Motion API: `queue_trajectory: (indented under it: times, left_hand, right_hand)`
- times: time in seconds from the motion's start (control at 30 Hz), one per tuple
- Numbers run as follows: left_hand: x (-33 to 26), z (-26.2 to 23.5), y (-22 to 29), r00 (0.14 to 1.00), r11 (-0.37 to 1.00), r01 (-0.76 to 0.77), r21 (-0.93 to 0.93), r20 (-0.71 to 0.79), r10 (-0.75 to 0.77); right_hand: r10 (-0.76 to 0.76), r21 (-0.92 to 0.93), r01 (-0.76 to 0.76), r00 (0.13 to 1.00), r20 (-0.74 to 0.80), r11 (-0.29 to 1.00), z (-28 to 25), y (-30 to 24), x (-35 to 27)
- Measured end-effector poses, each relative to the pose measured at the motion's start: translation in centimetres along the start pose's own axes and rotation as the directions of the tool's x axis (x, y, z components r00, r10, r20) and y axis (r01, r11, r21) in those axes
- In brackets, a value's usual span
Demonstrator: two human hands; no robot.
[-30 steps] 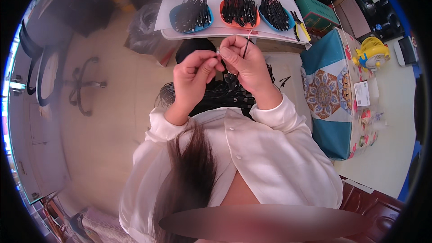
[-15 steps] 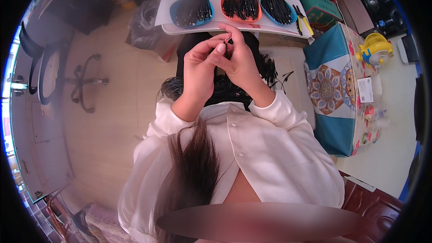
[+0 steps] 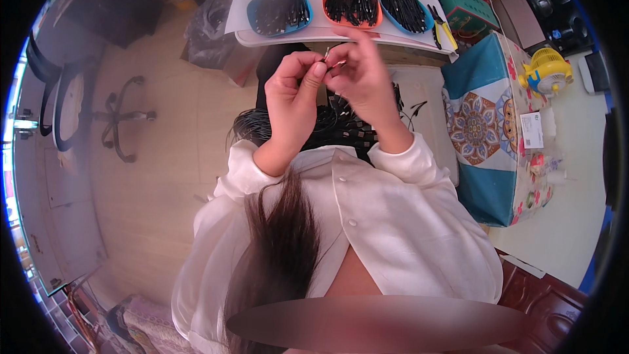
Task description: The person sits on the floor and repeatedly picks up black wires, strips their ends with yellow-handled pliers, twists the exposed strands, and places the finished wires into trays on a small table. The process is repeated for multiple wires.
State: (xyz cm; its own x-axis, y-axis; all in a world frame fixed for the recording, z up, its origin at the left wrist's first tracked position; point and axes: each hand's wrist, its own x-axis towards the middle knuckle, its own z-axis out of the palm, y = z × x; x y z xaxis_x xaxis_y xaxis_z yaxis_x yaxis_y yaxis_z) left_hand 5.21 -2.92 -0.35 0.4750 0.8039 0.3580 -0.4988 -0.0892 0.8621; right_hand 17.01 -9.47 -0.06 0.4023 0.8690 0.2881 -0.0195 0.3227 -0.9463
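Between thumb and curled fingers, my left hand (image 3: 295, 88) pinches a thin black cable with bare wire ends at its tip (image 3: 327, 58). Right beside it, my right hand (image 3: 363, 85) has its thumb and lower fingers closed at the cable's end, while its upper fingers are raised and blurred by motion. How far the cable runs behind the fingers is hidden. A bundle of black cables (image 3: 327, 124) with flat plugs lies across my lap below both hands.
On the white table (image 3: 262, 38) ahead stand a blue tray (image 3: 251, 12), an orange tray (image 3: 362, 26) and another blue tray (image 3: 427, 21), holding short black cables. Yellow-and-black pliers (image 3: 445, 29) lie at its right edge. A yellow fan (image 3: 547, 72) stands to the right.
My right hand has drawn slightly away from the left, with its upper fingers lifted and moving. The left hand keeps its pinch in nearly the same place.
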Motion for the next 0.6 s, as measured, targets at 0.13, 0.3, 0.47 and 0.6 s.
queue_trajectory:
  times: [0.13,0.3,0.47,0.6]
  left_hand:
    - [0.0,-0.2,0.3,0.999,0.999,-0.034,0.023,-0.011,0.035]
    - [-0.1,0.1,0.4,0.998,0.999,0.039,0.013,0.048,-0.040]
    - [-0.2,-0.2,0.7,0.981,0.985,0.170,0.015,0.096,-0.170]
    - [0.0,-0.3,0.6,0.967,0.965,0.240,-0.106,0.114,-0.228]
  right_hand:
    - [-0.076,0.024,0.079,0.994,-0.078,0.997,-1.0,-2.0,-0.5]
    - [-0.048,-0.056,0.046,0.998,-0.028,0.997,-0.8,-2.4,-0.6]
    - [-0.266,-0.324,0.240,0.963,-0.037,0.915,-0.8,-2.3,-0.3]
    - [-0.359,-0.366,0.325,0.933,-0.025,0.872,-0.5,-1.5,-0.5]
